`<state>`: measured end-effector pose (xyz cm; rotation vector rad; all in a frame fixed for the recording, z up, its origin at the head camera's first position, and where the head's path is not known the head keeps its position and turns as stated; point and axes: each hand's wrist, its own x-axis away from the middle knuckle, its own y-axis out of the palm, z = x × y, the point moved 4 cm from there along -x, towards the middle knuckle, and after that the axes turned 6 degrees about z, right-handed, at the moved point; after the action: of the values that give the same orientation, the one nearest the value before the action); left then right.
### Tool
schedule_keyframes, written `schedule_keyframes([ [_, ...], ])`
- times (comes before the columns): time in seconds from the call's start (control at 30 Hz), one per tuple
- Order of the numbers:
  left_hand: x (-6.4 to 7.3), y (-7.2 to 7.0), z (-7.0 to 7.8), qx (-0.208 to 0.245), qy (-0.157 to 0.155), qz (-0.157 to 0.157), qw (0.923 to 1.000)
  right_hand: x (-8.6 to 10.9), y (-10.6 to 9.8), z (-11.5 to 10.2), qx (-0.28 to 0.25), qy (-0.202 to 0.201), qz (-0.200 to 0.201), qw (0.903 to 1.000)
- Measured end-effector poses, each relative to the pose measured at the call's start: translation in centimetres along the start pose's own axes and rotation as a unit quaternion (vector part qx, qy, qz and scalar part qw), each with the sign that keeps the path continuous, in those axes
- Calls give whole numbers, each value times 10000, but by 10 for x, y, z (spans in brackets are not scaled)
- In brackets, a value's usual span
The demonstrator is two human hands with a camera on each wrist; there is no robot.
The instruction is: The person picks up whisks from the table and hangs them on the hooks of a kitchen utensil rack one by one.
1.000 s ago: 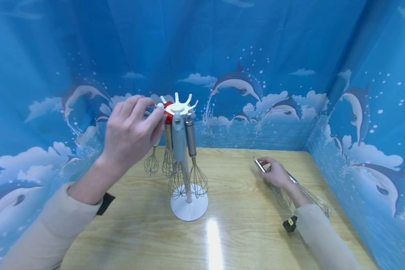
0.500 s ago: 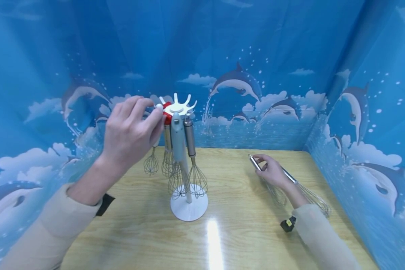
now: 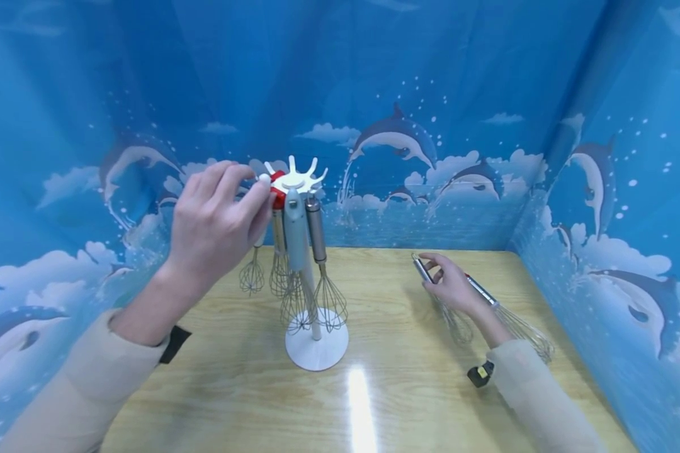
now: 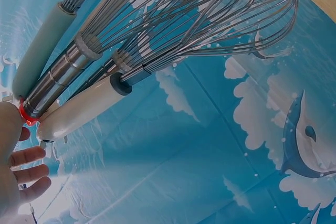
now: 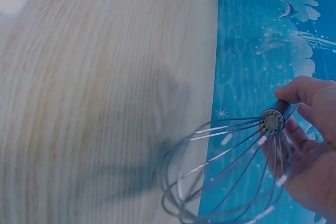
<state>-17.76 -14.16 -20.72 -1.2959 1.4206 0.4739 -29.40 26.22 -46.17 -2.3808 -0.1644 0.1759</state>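
Note:
My left hand (image 3: 209, 226) is at the top of the white whisk stand (image 3: 317, 355), its thumb and forefinger pinching the tip of one hook arm. Several whisks hang there: one with a light blue handle (image 3: 296, 236), one with a steel handle (image 3: 316, 233), and one with a red top (image 3: 279, 200). The left wrist view also shows a cream-handled whisk (image 4: 86, 108) hanging close by the fingers. Over the table's right side, my right hand (image 3: 456, 286) grips a steel whisk (image 5: 272, 121) by its handle, wires downward and tilted toward me.
Another large whisk (image 3: 481, 289) lies on the wooden table (image 3: 385, 296), beyond and right of my right hand. Blue dolphin-print curtains (image 3: 340, 75) wall off the back and sides. A bright light reflection (image 3: 359, 402) crosses the table in front of the stand.
My right hand has moved a little left and away from me with the whisk, away from the one lying on the table. The left hand has stayed at the stand.

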Motion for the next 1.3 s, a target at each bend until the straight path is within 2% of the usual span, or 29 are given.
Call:
schedule_keyframes([
  [0.13, 0, 0, 0, 15, -9, 47, 10000, 0, 1, -6, -87, -108, -15, 9999],
  [0.57, -1, 0, 0, -19, 16, 3, 10000, 3, 4, -22, -102, -401, 289, 9987],
  [0.8, 0, 0, 0, -78, 65, -138, 9999, 5, 4, -35, -300, -500, 410, 9975],
  [1.0, 0, 0, 0, 0, -1, -17, 10000, 9, 5, -47, -484, -613, 521, 9956],
  [1.3, 0, 0, 0, -10, 12, -41, 10000, 16, 9, -59, -776, -870, 681, 9908],
])
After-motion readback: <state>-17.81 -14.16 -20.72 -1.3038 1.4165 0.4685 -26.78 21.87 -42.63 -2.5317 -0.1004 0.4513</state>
